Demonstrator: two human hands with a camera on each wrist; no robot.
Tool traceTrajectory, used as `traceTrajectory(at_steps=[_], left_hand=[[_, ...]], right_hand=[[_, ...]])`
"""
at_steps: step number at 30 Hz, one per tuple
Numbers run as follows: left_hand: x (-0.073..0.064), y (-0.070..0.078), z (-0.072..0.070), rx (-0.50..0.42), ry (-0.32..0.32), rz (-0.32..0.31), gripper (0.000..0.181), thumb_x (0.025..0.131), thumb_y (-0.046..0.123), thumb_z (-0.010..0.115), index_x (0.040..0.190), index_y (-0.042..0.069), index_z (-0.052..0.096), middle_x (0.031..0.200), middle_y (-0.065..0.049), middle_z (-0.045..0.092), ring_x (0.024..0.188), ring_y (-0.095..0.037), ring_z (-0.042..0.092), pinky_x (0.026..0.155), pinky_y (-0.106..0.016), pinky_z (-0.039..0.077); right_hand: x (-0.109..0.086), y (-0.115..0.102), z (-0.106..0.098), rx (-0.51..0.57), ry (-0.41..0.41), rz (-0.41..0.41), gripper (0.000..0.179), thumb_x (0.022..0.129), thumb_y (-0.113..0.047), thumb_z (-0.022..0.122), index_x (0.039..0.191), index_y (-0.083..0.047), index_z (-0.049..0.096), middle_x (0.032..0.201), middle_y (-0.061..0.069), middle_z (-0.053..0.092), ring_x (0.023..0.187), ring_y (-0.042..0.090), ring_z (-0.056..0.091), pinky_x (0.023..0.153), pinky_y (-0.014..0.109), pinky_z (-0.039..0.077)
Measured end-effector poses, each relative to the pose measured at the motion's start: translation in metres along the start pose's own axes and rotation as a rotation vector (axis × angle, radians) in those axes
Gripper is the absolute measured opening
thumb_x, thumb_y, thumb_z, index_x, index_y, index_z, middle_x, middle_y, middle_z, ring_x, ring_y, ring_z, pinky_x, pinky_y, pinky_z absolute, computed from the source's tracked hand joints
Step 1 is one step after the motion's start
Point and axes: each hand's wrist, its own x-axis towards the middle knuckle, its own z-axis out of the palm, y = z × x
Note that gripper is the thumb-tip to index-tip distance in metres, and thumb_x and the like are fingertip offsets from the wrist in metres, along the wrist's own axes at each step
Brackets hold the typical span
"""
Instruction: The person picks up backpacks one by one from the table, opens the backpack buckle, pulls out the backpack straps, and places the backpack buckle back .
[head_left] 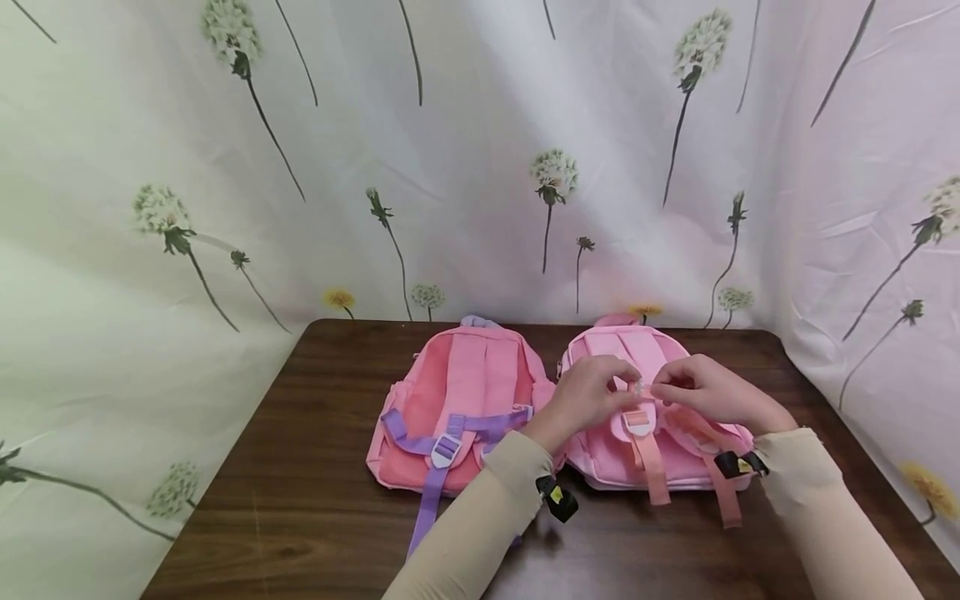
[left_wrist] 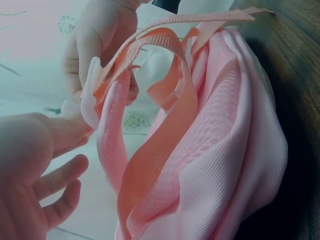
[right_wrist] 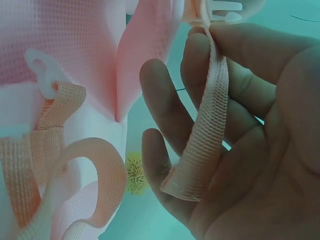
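A pink backpack (head_left: 600,467) with orange webbing straps lies on the right side of the table, its shoulder straps facing up. Over it, my left hand (head_left: 588,398) pinches a small whitish plastic buckle (head_left: 637,387) between thumb and fingertip. My right hand (head_left: 716,393) faces it from the right. In the right wrist view, its thumb and forefinger pinch an orange strap (right_wrist: 207,125) just below the pronged white buckle, and the strap's loose end hangs across the palm. A white strap adjuster (left_wrist: 90,95) stands close to the left fingertips in the left wrist view.
Beside it on the left lies a second pink backpack (head_left: 487,358) with purple straps (head_left: 431,500) trailing toward the table's front. Both rest on a dark wooden table (head_left: 300,467). A flower-printed curtain (head_left: 480,167) hangs behind and around the table.
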Motion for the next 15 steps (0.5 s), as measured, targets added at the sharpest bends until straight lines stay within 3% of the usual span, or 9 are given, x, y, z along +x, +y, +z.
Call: traceTrajectory(at_steps=[9,15], left_hand=[[0.0013,0.0007,0.0001,0.029,0.029,0.042,0.023,0.092,0.025,0.084,0.112,0.017,0.079,0.102,0.007,0.075,0.086,-0.006,0.065,0.073,-0.011,0.044],[0.0010,0.0009,0.0010,0.031,0.023,0.042,0.021,0.093,0.026,0.083,0.112,0.017,0.079,0.101,0.007,0.074,0.087,-0.006,0.063,0.074,-0.011,0.044]], right_hand=[[0.0056,-0.0002,0.0029,-0.001,0.008,-0.040,0.010,0.101,-0.016,0.071,0.094,-0.020,0.077,0.080,-0.001,0.070,0.072,0.008,0.059,0.067,0.026,0.051],[0.0056,0.0018,0.0030,-0.005,-0.012,-0.009,0.007,0.101,-0.018,0.072,0.097,-0.019,0.078,0.082,-0.003,0.070,0.075,0.010,0.060,0.069,0.025,0.052]])
